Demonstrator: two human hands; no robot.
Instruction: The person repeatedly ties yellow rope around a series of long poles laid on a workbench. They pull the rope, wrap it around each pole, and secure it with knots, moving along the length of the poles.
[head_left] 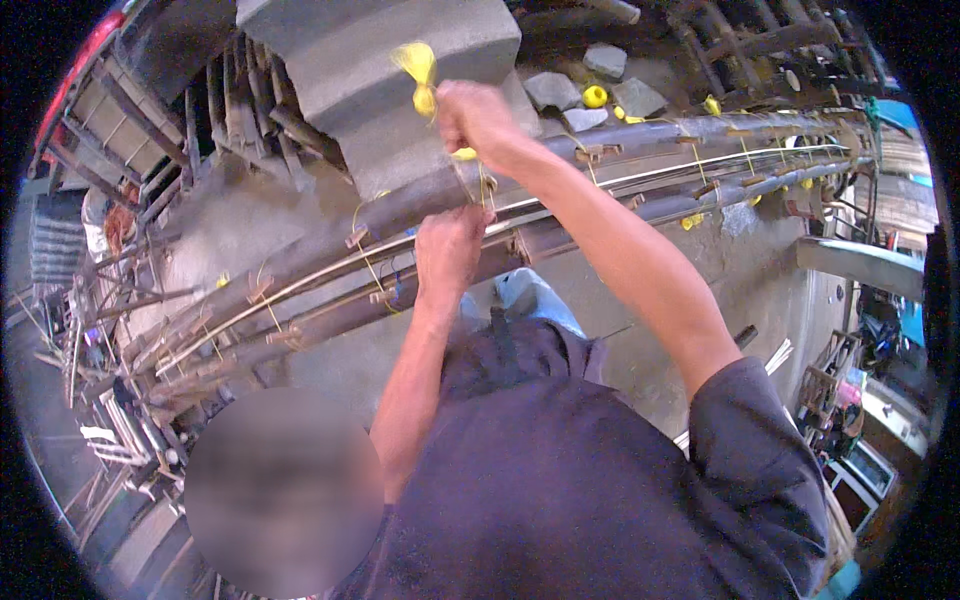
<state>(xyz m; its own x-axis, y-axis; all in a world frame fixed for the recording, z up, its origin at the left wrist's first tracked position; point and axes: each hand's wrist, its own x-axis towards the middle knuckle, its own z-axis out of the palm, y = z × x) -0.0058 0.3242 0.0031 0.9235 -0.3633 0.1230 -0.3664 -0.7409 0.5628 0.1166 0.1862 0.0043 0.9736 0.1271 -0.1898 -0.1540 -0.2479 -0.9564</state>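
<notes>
My right hand (476, 118) is raised above the far pole, fingers closed on a bundle of yellow twine (416, 72). The bundle's frayed end sticks up to the left of the fist. Lower and nearer to me, my left hand (450, 248) is closed at the inner side of the near pole (345, 318). A thin yellow cord (484, 190) runs down to its fingertips; the fingers cover whatever they grip. Two long dark poles, the far pole (650, 135) and the near one, lie side by side, with thin light strips (640, 183) between them. Yellow ties and small wooden pieces (358, 236) span them at intervals.
Concrete steps (385, 95) rise just beyond the poles. Grey stones (552, 91) and a yellow ball-like roll (595, 97) lie at the back right. Stacked wood (130, 430) is at the left. A pale beam (862, 265) juts in from the right.
</notes>
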